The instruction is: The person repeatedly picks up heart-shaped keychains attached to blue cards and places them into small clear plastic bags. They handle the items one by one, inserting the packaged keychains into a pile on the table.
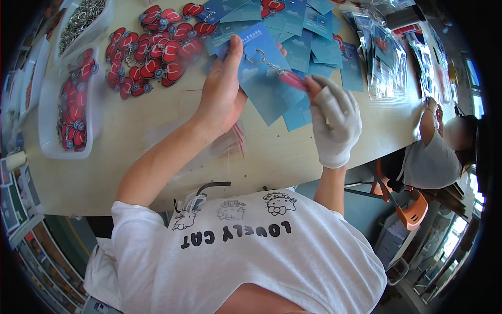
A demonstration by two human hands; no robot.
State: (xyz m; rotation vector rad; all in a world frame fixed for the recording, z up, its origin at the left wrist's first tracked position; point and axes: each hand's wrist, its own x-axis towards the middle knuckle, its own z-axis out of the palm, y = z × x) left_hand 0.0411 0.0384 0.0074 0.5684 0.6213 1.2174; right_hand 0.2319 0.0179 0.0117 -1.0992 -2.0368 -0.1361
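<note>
A bare left hand [222,97] holds a blue card [269,94] above the bench [120,180], beyond its near edge, while the gloved right hand [337,118] pinches a red keychain [293,79] over that card; whether the two are joined cannot be told. Work appears midway: clear bags [388,78] toward the far right corner hold cards, but charms [170,51] and cards lie loose toward the far edge. Along the left edge, one tub [68,153] holds charms, another [107,20] metal rings [82,23].

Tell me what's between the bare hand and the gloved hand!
A blue card and a keychain, between the left hand and the right hand, in the head view.
</note>
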